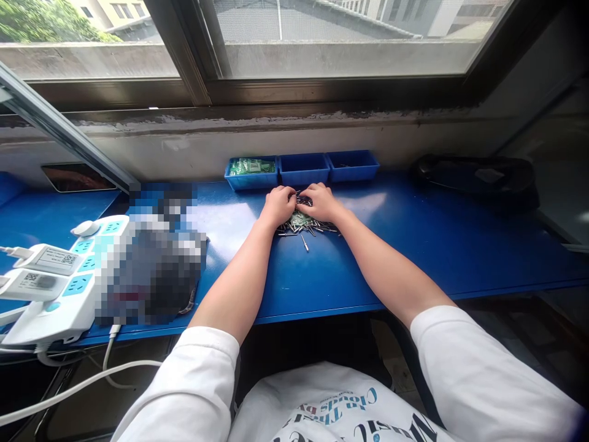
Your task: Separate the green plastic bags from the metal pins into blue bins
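Head view, going from near to far: showing a white cable (pixel 105 370) looping past the near left side of the blue tabletop (pixel 313 285), below a power strip (pixel 46 319). Possibly risking a snag there, by catching a sleeve on the cord and jolting the surface.

Farther in, showing one stray slim piece (pixel 305 244) lying apart, on the near side of the pile (pixel 301 222). Perhaps rolling toward the near edge if bumped, being narrow and loose.

Next, showing the pile itself on the tabletop, mid-scene, mixing slim metallic pieces with green bits. Lying crisscrossed, so probably dragging neighbours along at any pull, scattering some left or right, or bending thin ends.

Curving the left hand (pixel 279 205) over the left part of the heap and the right hand (pixel 321 202) over the right part, bending fingers inward and nearly meeting. Hiding most fingertips, so not telling pinching from mere touching: cannot tell for either. Possibly fumbling pieces by knocking fingers together in so tight a gap.

Just beyond, showing the left bin (pixel 252 182) holding green boards (pixel 246 166), then the middle bin (pixel 302 178) and the right bin (pixel 354 174). Perhaps shoving a bin with a knuckle, from reaching so close, or mixing kinds by flicking a piece over a rim.
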`<control>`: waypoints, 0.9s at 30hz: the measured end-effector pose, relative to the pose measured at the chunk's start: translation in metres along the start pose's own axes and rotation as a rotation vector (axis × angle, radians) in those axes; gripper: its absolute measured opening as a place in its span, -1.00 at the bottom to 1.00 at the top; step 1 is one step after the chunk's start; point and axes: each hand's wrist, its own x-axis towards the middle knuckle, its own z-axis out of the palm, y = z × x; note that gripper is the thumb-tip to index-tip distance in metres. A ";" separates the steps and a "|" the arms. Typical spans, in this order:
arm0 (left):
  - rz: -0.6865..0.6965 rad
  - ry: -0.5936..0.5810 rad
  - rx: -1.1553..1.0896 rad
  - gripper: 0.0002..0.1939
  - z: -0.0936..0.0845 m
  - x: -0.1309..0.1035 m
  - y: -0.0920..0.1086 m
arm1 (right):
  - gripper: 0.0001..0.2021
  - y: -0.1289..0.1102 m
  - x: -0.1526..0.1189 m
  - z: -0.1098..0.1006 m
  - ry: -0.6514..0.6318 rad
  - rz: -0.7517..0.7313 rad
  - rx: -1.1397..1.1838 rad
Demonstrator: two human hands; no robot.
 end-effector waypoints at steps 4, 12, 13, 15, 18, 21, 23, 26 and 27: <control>0.019 0.005 -0.023 -0.65 0.002 0.002 -0.003 | -0.70 -0.001 0.001 0.002 -0.029 0.008 0.016; 0.005 0.015 -0.008 -0.69 0.000 -0.001 0.001 | -0.86 0.002 0.001 0.002 0.036 0.013 0.134; 0.006 0.021 -0.013 -0.70 -0.001 -0.001 0.001 | -0.87 0.002 0.001 0.002 0.050 0.014 0.150; 0.008 0.032 -0.026 -0.72 -0.001 -0.001 0.001 | -0.89 0.003 0.002 0.002 0.080 0.007 0.185; 0.017 0.051 -0.048 -0.75 0.000 -0.001 0.000 | -0.90 0.004 0.003 0.002 0.145 -0.022 0.248; 0.043 0.085 -0.079 -0.77 0.001 -0.001 -0.001 | -0.89 0.004 0.004 0.000 0.209 -0.038 0.325; 0.061 0.101 -0.101 -0.79 0.000 -0.002 0.000 | -0.90 0.003 0.003 -0.001 0.228 -0.035 0.367; 0.089 0.121 -0.136 -0.81 0.000 -0.002 0.001 | -0.91 0.001 0.003 -0.003 0.249 -0.011 0.398; 0.102 0.129 -0.150 -0.81 -0.001 -0.003 0.001 | -0.92 0.001 0.003 -0.004 0.254 0.001 0.408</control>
